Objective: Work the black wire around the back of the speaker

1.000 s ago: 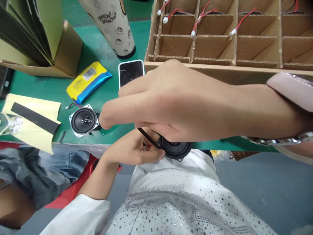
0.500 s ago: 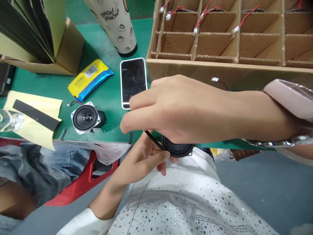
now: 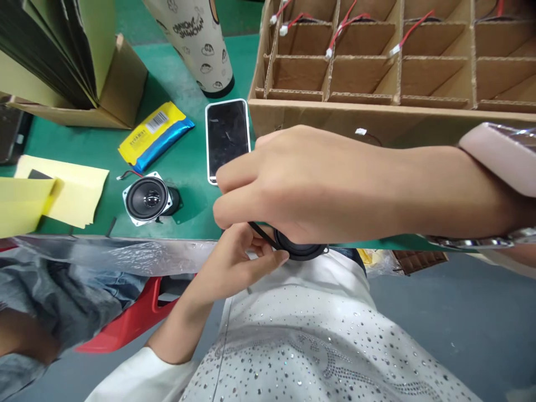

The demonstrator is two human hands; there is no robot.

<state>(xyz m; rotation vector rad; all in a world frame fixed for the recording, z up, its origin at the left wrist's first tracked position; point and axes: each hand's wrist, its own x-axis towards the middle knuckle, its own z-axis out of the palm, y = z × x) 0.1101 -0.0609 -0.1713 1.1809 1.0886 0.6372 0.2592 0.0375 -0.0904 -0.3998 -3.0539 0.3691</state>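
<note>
A round black speaker (image 3: 302,251) is at the table's front edge, in front of my body, its upper part hidden beneath my right hand. My left hand (image 3: 237,259) grips its left side, with the thumb pressed near the rim. Above it, my right hand (image 3: 285,187) is closed, its fingertips bent down and partly hidden, pinching a thin black strip (image 3: 263,235). The strip slants from under the right fingers down to the left thumb, along the speaker's rim. Another speaker (image 3: 147,199), square-flanged with a short wire, stands on the table to the left.
A divided cardboard box (image 3: 318,109) with red-wired connectors stands at the back right. A phone (image 3: 228,139), a yellow-blue packet (image 3: 157,135) and a patterned cup (image 3: 205,50) lie or stand behind my hands. Yellow sheets (image 3: 86,190) and a seated person's clothing (image 3: 62,296) are at left.
Both hands stay on the speaker and strip; my left hand has shifted slightly up. At far left, a yellow sheet now covers part of the broad dark strip, and a clear object there is gone.
</note>
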